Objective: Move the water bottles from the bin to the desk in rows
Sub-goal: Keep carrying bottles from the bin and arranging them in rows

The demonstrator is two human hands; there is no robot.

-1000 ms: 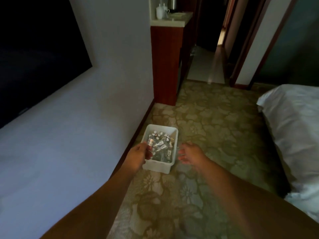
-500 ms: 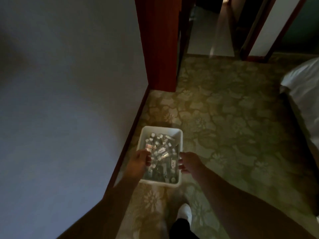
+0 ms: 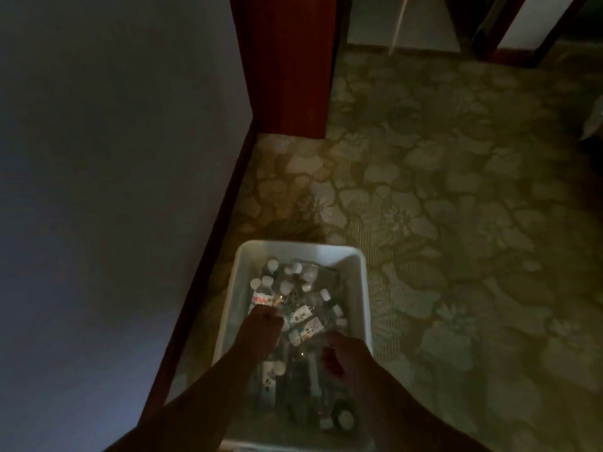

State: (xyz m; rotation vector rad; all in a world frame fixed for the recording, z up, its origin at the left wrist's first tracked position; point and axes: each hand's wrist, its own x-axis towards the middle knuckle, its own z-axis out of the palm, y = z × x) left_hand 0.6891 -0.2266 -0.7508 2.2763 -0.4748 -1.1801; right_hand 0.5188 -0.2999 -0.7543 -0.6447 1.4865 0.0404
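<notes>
A white plastic bin [image 3: 359, 275] stands on the carpet beside the wall, full of small clear water bottles [image 3: 303, 324] with white caps, lying jumbled. My left hand [image 3: 261, 334] is down inside the bin's left half, with its fingers curled round a red-labelled water bottle [image 3: 262, 299] that sticks out beyond the knuckles. Over the bin's near right part, my right hand [image 3: 346, 353] hovers with loosely curled fingers and nothing seen in it. The desk is out of view.
A pale wall [image 3: 114, 190] with a dark red skirting board [image 3: 208, 256] runs along the left. A red-brown wooden cabinet [image 3: 287, 66] stands beyond the bin. Patterned green carpet [image 3: 456, 223] stretches to the right, and a doorway opening shows at the top.
The view has tilted down and come closer over the bin. Both hands have moved from the bin's rim to above and among the bottles, the left still gripping the red-labelled one.
</notes>
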